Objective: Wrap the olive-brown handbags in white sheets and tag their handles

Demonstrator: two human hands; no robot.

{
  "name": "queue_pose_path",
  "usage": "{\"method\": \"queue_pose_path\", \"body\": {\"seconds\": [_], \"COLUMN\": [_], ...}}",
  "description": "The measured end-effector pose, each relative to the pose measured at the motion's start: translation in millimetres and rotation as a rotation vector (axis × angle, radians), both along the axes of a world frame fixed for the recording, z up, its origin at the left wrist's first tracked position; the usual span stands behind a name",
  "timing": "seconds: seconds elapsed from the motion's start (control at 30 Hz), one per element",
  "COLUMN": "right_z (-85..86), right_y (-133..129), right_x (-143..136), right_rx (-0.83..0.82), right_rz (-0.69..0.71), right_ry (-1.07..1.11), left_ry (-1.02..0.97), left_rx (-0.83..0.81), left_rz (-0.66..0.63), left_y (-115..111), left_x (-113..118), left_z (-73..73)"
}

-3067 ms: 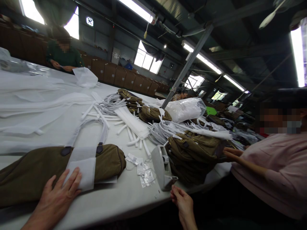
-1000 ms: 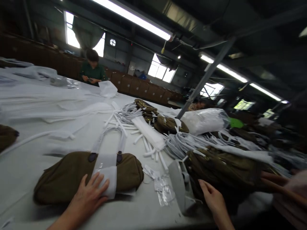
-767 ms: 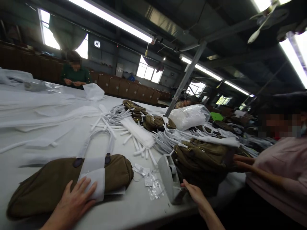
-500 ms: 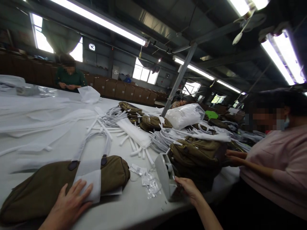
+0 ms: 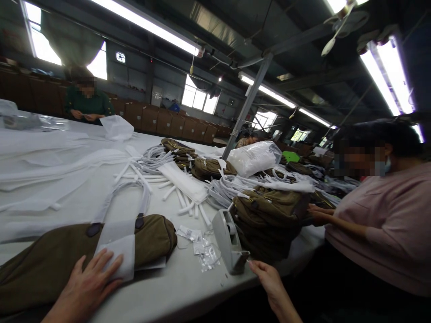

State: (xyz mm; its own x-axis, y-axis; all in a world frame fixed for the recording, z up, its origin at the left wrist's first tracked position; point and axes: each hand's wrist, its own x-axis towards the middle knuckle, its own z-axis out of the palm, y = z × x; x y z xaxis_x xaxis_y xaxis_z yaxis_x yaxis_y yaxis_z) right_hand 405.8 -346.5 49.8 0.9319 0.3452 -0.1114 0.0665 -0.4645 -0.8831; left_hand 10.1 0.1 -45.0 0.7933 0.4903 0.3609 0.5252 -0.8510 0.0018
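Note:
An olive-green handbag [image 5: 50, 251] lies on the table at the left, its two wrapped handles [image 5: 109, 197] pointing away from me. Over its middle is a folded white foam sheet [image 5: 117, 240]. My left hand [image 5: 89, 280] rests flat on sheet and bag, fingers spread. A grey tape dispenser [image 5: 224, 242] stands right of the bag, at the table's front edge. Just off its front end, my right hand [image 5: 267, 276] pinches a small clear piece of tape between thumb and fingertips. Small clear packets [image 5: 200, 246] lie between bag and dispenser.
More olive bags [image 5: 266, 220] are piled behind the dispenser, by a co-worker in a pink top [image 5: 380, 224]. White foam strips [image 5: 183, 181] and stacked foam sheets [image 5: 50, 157] cover the table further back. A metal post [image 5: 249, 105] rises mid-table. Another person [image 5: 87, 101] is at the far left.
My right hand has moved down and slightly right, from over the dispenser's front to just beyond it. My left hand stays on the foam sheet. The view has shifted a little.

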Motion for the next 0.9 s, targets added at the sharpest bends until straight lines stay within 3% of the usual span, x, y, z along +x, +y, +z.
{"method": "queue_pose_path", "body": {"seconds": [0.13, 0.3, 0.43, 0.53, 0.63, 0.77, 0.9], "right_z": [-26.9, -33.2, -26.4, -3.2, 33.8, 81.4, 107.3], "right_y": [6.8, 5.9, -6.1, 7.5, 54.3, 150.7, 250.9], "right_x": [-12.1, -11.3, -20.5, -38.1, -59.4, -95.0, -131.9], "right_rx": [0.044, -0.042, -0.113, -0.174, -0.229, -0.237, -0.231], "right_rz": [-0.046, -0.025, -0.004, 0.173, 0.474, 0.919, 1.388], "right_ry": [0.023, -0.058, -0.094, -0.171, -0.279, -0.377, -0.49], "left_ry": [-0.003, -0.025, -0.049, -0.05, -0.01, 0.049, 0.075], "left_rx": [0.0, -0.016, -0.003, -0.009, 0.002, -0.005, -0.051], "left_rz": [-0.003, -0.029, -0.027, 0.009, 0.047, 0.103, 0.134], "left_y": [0.9, 1.5, 0.9, -3.2, -8.3, -9.3, -7.4], "left_x": [-0.9, -2.0, -0.1, 2.3, 6.0, 12.6, 16.2], "left_z": [-0.9, -2.0, -1.3, 7.9, 23.5, 38.6, 42.8]}}
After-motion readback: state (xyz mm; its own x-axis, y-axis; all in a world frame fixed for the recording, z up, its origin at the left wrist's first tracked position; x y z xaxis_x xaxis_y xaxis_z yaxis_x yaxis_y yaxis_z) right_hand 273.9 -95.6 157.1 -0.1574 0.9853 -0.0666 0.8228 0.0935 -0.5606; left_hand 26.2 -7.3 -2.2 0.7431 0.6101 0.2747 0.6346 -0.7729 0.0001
